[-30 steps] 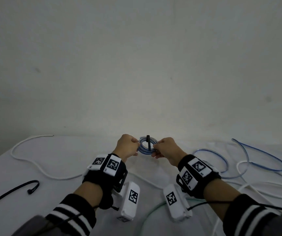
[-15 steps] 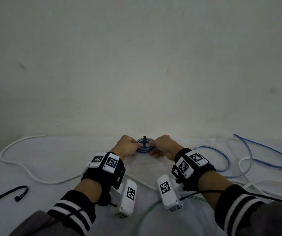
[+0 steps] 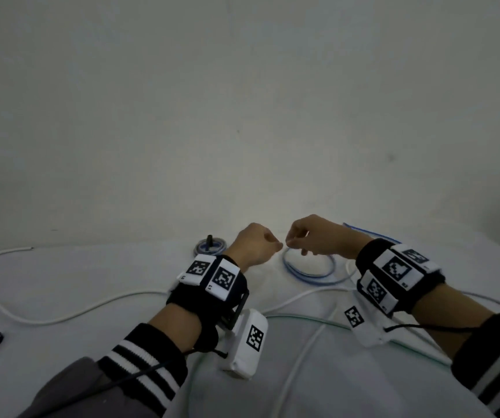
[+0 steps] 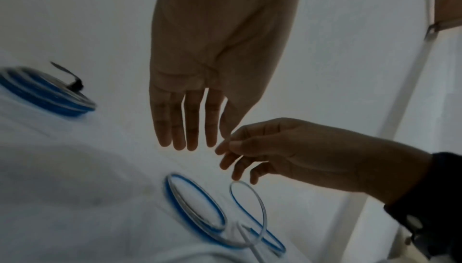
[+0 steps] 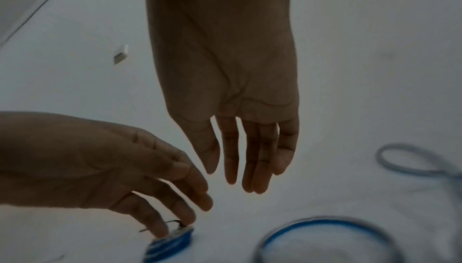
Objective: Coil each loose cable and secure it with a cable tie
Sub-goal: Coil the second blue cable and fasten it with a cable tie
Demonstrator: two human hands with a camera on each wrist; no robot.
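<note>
My left hand (image 3: pixel 253 247) and right hand (image 3: pixel 318 238) hovered relaxed, fingers loosely spread, holding nothing. Beneath them lay the loose blue cable (image 3: pixel 307 268); at eleven o'clock the tied coil (image 3: pixel 209 246) rested on the bench (image 3: pixel 76 282).

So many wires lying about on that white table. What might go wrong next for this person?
The loose blue cable beneath the open hands lies in slack loops that overlap a white cable; lifting it may drag that one along or tangle them.

The small tied blue coil sits close behind the left hand; a careless sweep might knock it away.

No spare tie shows near the right hand, so a fresh coil may spring open while one is fetched.
</note>
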